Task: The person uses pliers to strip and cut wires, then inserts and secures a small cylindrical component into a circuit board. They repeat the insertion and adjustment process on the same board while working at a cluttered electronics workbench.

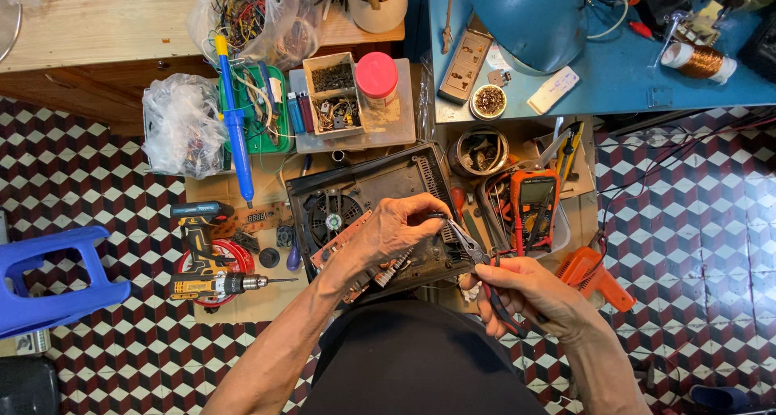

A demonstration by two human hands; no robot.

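Note:
An opened black appliance housing with a round fan lies on cardboard on the tiled floor. My left hand rests on it, gripping a brown circuit board over the housing. My right hand is closed around the dark and red handles of needle-nose pliers. The pliers' jaws point up-left and meet the fingertips of my left hand at the board's edge. What the jaws pinch is hidden by my fingers.
A yellow cordless drill lies left, beside a blue desoldering pump and parts trays. An orange multimeter sits in a bin at right, next to an orange tool. A blue stool stands far left, a blue bench behind.

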